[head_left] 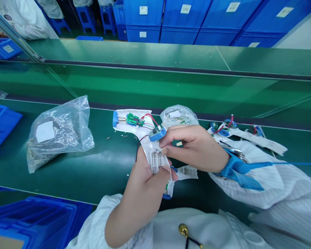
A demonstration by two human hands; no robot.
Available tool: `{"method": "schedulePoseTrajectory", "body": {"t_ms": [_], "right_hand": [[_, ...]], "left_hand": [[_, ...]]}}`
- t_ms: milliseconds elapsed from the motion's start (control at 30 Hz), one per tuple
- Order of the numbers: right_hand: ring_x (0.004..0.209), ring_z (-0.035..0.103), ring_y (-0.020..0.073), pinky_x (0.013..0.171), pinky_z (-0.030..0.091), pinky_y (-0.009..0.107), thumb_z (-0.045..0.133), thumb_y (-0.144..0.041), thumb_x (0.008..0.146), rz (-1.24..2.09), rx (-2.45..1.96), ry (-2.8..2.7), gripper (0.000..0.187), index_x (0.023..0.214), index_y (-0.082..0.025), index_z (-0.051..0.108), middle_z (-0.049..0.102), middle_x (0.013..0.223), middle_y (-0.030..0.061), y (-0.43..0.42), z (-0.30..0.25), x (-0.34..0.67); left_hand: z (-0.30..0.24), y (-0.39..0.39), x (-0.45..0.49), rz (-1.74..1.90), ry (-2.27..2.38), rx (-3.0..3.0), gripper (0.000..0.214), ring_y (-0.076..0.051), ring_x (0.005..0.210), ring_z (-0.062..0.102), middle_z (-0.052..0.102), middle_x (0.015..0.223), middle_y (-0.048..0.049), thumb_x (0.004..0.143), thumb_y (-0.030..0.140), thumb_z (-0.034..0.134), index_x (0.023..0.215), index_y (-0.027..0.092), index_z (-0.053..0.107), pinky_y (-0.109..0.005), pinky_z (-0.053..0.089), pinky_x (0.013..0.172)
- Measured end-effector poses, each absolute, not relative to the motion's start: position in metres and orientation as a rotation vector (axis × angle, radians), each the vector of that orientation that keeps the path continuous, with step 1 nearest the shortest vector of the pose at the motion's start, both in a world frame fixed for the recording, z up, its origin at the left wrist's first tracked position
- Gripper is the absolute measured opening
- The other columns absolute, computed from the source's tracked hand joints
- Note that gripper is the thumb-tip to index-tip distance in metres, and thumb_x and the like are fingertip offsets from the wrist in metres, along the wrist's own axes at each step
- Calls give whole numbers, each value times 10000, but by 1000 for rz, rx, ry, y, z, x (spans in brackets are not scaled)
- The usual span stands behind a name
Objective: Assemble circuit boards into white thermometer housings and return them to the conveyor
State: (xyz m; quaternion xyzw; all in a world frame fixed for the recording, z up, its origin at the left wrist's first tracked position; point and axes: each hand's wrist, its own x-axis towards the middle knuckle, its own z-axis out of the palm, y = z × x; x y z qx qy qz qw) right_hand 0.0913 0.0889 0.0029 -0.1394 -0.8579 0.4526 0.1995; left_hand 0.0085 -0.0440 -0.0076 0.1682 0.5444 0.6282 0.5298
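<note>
My left hand (152, 176) is wrapped round the handle of a white plastic housing half (132, 131), shaped like a thermometer gun. Inside its head sits a green circuit board (134, 119) beside a metal tube, with a blue ring at the left end. Red and black wires run from the board to a blue round part (157, 133). My right hand (191, 147) pinches at the housing's edge just below that blue part; what lies between its fingertips is hidden. Another white housing piece (188, 172) lies partly behind my left hand.
A clear bag of small metal parts (67, 128) stands at left, and a smaller clear bag (180, 116) lies behind my right hand. More housing assemblies (251, 135) lie at right. Loose screws (124, 136) dot the green bench. A blue bin (33, 221) is at lower left.
</note>
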Motion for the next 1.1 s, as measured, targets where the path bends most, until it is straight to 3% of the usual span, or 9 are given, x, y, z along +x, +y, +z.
{"method": "schedulePoseTrajectory", "body": {"t_ms": [167, 400, 800, 933, 1100], "right_hand": [[705, 646, 107, 620, 502, 201, 586, -128, 793, 1196, -374, -2318, 87, 806, -161, 666, 702, 773, 23, 91, -5, 99], [741, 632, 131, 694, 517, 285, 448, -33, 797, 881, 42, -2343, 248, 911, -187, 606, 674, 798, 53, 88, -12, 108], [753, 633, 140, 694, 515, 285, 442, -27, 792, 635, 102, -2377, 280, 1000, -176, 557, 663, 764, 48, 89, -20, 113], [777, 643, 140, 706, 520, 276, 445, -37, 786, 617, 95, -2376, 277, 1015, -160, 544, 671, 762, 50, 85, -26, 116], [880, 653, 138, 772, 523, 279, 412, -67, 801, 615, 47, -2425, 360, 1130, -168, 516, 697, 911, 71, 94, -26, 124]], "left_hand": [[-7, -44, 7, 1450, 1161, 299, 219, -104, 581, 584, 584, 728, 44, 785, 90, 531, 968, 209, 512, -261, 417, 593], [-1, -41, 7, 1460, 1118, 222, 143, -83, 551, 584, 591, 686, 55, 736, 86, 577, 824, 191, 537, -223, 415, 553], [-2, -40, 8, 1441, 1092, 276, 143, -87, 566, 594, 584, 701, 51, 747, 75, 562, 822, 197, 552, -220, 430, 562], [-7, -42, 10, 1416, 1082, 329, 215, -95, 586, 600, 592, 685, 49, 783, 70, 541, 933, 224, 543, -217, 434, 565], [-3, -35, 3, 1369, 1211, 484, 146, -123, 630, 635, 611, 792, 24, 812, 149, 562, 934, 229, 552, -253, 478, 606]]}}
